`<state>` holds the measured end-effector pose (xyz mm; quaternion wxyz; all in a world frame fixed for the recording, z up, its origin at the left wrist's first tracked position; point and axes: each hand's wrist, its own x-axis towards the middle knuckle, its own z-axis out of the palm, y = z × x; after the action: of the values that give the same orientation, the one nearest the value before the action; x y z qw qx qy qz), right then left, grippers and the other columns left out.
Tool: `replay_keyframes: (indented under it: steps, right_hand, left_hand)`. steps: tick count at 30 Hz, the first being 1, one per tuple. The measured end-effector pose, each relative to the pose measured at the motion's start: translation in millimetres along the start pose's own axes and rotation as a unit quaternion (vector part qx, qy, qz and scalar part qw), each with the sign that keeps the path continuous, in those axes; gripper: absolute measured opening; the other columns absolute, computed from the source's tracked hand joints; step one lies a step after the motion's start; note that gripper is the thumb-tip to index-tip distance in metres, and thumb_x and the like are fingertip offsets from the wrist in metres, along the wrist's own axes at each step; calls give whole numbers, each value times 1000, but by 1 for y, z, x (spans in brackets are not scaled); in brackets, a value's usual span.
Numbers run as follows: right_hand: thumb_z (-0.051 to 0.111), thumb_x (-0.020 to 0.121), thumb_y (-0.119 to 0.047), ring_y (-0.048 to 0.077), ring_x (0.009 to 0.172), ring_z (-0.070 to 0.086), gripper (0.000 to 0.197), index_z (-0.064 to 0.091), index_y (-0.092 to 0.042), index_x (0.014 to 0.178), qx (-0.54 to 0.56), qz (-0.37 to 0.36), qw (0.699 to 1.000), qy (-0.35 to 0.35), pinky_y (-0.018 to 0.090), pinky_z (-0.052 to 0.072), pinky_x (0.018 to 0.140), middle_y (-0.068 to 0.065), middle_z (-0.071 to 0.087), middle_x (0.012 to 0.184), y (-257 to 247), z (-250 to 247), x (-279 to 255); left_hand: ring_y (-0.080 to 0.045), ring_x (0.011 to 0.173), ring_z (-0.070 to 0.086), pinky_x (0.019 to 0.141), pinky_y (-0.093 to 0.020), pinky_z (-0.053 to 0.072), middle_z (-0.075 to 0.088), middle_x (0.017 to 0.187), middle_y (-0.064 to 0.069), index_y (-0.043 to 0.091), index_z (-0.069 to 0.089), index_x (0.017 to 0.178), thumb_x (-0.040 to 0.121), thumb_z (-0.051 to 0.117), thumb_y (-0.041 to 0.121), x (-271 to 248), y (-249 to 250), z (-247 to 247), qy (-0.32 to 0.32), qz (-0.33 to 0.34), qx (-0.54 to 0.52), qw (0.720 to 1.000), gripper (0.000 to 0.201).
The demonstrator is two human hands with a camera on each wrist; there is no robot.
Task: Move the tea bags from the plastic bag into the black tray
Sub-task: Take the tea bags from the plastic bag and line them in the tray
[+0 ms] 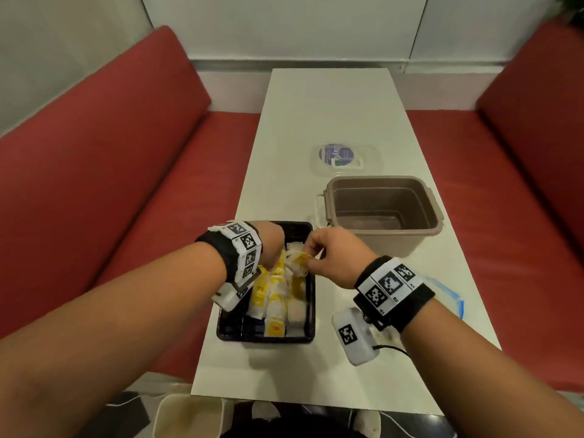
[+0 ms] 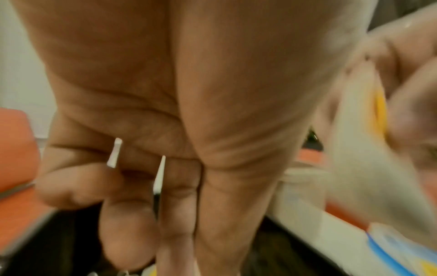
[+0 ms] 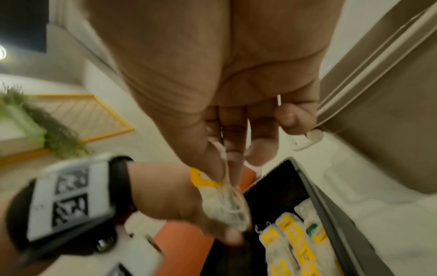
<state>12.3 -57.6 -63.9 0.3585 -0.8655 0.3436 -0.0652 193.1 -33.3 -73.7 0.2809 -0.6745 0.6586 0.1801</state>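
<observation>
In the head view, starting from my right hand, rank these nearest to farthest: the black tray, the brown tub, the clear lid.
From the right hand:
1. Black tray, directly beneath and to its left.
2. Brown tub, just beyond, to the right.
3. Clear lid, farther up the table, past the tub.

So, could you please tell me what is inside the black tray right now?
The black tray holds rows of yellow-and-white tea bags. Its far end is covered by both hands, so what lies there cannot be seen.
</observation>
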Motion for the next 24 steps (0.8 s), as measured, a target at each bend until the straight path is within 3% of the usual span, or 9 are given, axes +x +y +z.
replay_keyframes:
  steps: [4, 7, 9, 11, 14, 18, 21, 24]
  right_hand:
    - [68, 83, -20, 18, 77, 55, 5, 65, -21, 87, -144, -26, 980, -137, 24, 42, 71, -4, 58, 82, -23, 26, 24]
    - [69, 85, -27, 21, 87, 61, 10, 69, -24, 94, -188, -36, 962, -193, 30, 48, 83, -2, 66, 92, -40, 51, 42]
    - [69, 85, -30, 20, 85, 64, 14, 71, -24, 98, -192, -27, 956, -220, 34, 53, 84, 0, 71, 97, -50, 64, 54]
    - [69, 87, -25, 19, 75, 65, 16, 72, -17, 100, -185, -17, 948, -257, 30, 55, 73, 5, 74, 97, -58, 75, 62]
    - [65, 89, -21, 19, 74, 63, 20, 72, -12, 106, -231, -9, 924, -305, 29, 53, 66, 8, 74, 96, -65, 92, 70]
    - [65, 89, -20, 22, 83, 68, 24, 69, -10, 110, -259, 27, 906, -333, 18, 47, 59, 9, 73, 100, -56, 114, 77]
    - [67, 88, -17, 18, 73, 64, 18, 68, -11, 104, -260, 42, 896, -358, 19, 48, 56, 9, 73, 99, -51, 121, 82]
    - [68, 87, -15, 18, 74, 65, 28, 66, -4, 113, -266, 53, 882, -386, 23, 48, 60, 6, 71, 93, -49, 128, 88]
  left_hand:
    - [-19, 80, 66, 72, -30, 54, 71, 84, 4, 19, 74, 84, 78, 74, 33, -29, -46, 8, 116, -94, -175, 973, 15]
    - [-17, 86, 62, 70, -26, 44, 64, 84, 7, 23, 70, 89, 79, 74, 40, -45, -65, 36, 178, -158, -268, 934, 21]
    - [-19, 93, 62, 74, -29, 46, 64, 94, 6, 24, 65, 97, 78, 73, 47, -50, -70, 57, 177, -188, -311, 915, 32]
    - [-20, 99, 61, 80, -31, 49, 65, 104, 3, 22, 63, 108, 78, 72, 51, -52, -70, 74, 158, -200, -344, 904, 43]
    - [-21, 105, 62, 90, -34, 51, 67, 111, 0, 18, 63, 119, 81, 71, 50, -53, -67, 89, 136, -183, -376, 898, 50]
    - [-21, 89, 69, 84, -37, 56, 72, 95, -4, 12, 68, 110, 87, 69, 39, -55, -63, 96, 121, -167, -398, 894, 36]
    - [-22, 83, 71, 81, -39, 58, 72, 87, -6, 10, 68, 106, 89, 68, 34, -54, -62, 98, 115, -164, -410, 890, 29]
    - [-23, 83, 71, 80, -39, 58, 72, 88, -7, 10, 67, 106, 89, 68, 31, -52, -62, 100, 116, -159, -428, 882, 27]
